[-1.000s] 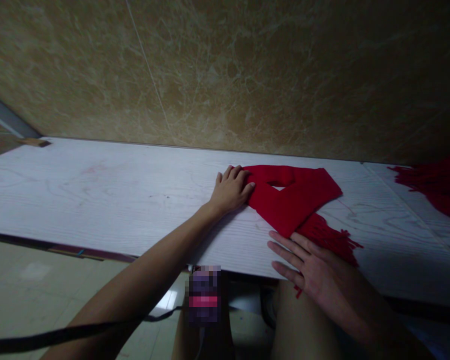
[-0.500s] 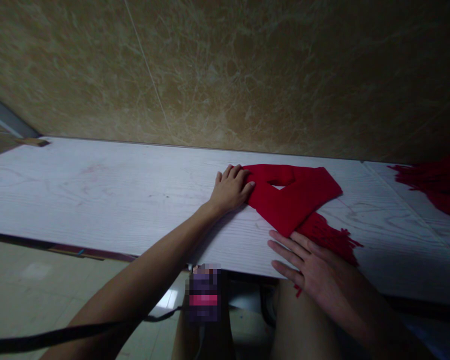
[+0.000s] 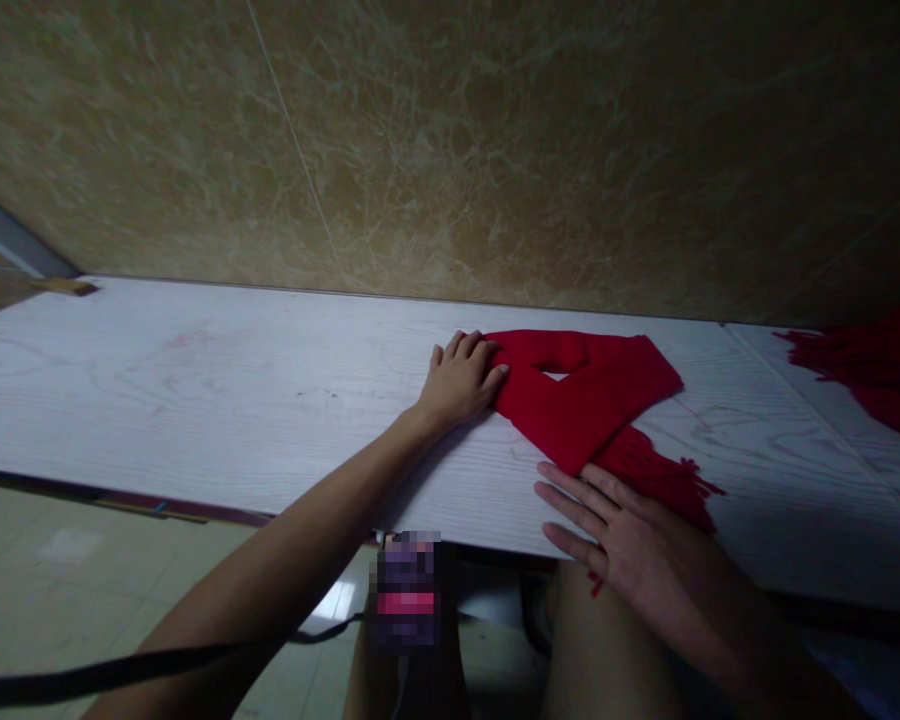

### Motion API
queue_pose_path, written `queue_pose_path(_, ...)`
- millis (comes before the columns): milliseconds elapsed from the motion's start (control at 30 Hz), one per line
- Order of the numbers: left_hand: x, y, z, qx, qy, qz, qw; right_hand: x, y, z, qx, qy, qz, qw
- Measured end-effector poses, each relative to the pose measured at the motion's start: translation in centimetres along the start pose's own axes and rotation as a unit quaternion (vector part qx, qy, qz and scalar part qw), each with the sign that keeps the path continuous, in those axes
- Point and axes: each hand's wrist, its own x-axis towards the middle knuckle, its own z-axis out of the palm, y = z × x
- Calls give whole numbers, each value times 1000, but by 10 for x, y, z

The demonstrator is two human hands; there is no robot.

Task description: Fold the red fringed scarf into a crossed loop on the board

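A red scarf [image 3: 570,410] lies folded in a loop on the white wood-grain table, a small gap showing the tabletop near its middle. My left hand [image 3: 461,375] rests with spread fingers on the scarf's left end. At the scarf's lower corner is my right hand [image 3: 611,525], palm turned partly up and fingers stretched out. Its fingertips touch or lie just beside the cloth; the exact contact is hard to see. Red fringe [image 3: 667,475] spreads out above my right wrist, and a few strands hang below that hand.
The white table [image 3: 195,390] runs along a brown marbled wall [image 3: 420,150]. Another heap of red fringed cloth [image 3: 877,360] sits at the right end. A black strap [image 3: 135,668] crosses the lower left, leading to a blurred object [image 3: 407,590] above my lap.
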Motion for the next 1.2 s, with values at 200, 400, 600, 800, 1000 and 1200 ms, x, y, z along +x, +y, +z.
queue_pose_path(200,0,1,-1,2,2,5,1000,-1,-2,7,4,17,0,1000)
queue_pose_path(400,0,0,0,3,5,7,1000,-2,-3,8,-1,20,2,1000)
queue_pose_path(600,0,0,0,0,2,4,1000,-1,0,4,4,5,-4,1000)
queue_pose_path(800,0,0,0,0,2,2,1000,-2,0,5,-2,5,-10,1000)
queue_pose_path(1000,0,0,0,-1,3,3,1000,-3,-2,7,-2,14,-2,1000)
queue_pose_path(1200,0,0,0,0,4,4,1000,0,2,7,9,30,-5,999)
